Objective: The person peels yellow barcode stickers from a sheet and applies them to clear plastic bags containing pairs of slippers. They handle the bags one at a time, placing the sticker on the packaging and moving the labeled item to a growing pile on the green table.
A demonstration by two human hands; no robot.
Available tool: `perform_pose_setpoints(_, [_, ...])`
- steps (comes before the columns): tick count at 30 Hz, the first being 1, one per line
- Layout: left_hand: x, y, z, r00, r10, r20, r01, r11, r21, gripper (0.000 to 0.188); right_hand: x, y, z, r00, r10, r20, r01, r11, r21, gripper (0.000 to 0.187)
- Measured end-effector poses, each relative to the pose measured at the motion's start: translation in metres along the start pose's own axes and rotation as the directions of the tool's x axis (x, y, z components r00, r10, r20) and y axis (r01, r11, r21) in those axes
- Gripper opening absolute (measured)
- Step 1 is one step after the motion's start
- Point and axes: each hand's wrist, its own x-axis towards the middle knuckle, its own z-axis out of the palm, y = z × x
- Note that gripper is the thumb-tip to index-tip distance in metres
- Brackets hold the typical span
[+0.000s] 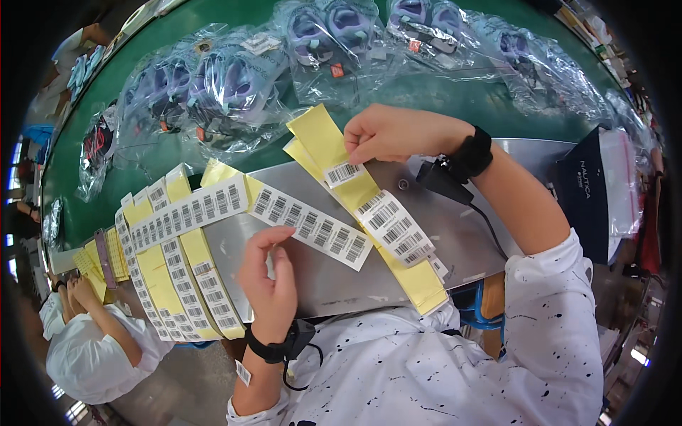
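Observation:
My right hand [398,135] is closed in a pinch at the edge of a small white barcode label [343,174], over a yellow backing strip [323,135]. Lower on that strip sit white barcode stickers [396,227] in a short block. My left hand [271,280] has its index finger and thumb apart, with nothing between them. Its index fingertip is close to a slanting white strip of barcode labels [310,226]; whether they touch I cannot tell. Another barcode strip [190,213] lies across several upright label strips [186,284] on the left.
Clear bags of pale blue shoes [234,78] line the green table [263,156] behind the metal plate [462,241]. A dark blue bag [586,192] lies at the right. At the left, another person's hands [84,292] are near yellow label sheets [92,266].

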Motion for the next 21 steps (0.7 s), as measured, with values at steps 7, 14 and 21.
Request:
perform_pose_setpoints(7, [0.017, 0.026, 0.027, 0.984, 0.117, 0.137, -0.145, 0.965, 0.219, 0.033, -0.005, -0.007, -0.006, 0.997, -0.032, -0.065, 0.037, 0.996, 0.078, 0.013])
perform_pose_setpoints(14, [0.02, 0.04, 0.015, 0.999, -0.05, -0.007, 0.045, 0.943, -0.33, 0.025, -0.03, -0.063, 0.038, 0.947, -0.315, -0.069, 0.287, 0.921, -0.263, 0.015])
perform_pose_setpoints(21, [-0.054, 0.054, -0.071, 0.988, 0.064, -0.144, -0.087, 0.983, -0.162, 0.008, -0.051, -0.092, 0.108, 0.906, -0.315, -0.282, 0.278, 0.946, -0.167, 0.023])
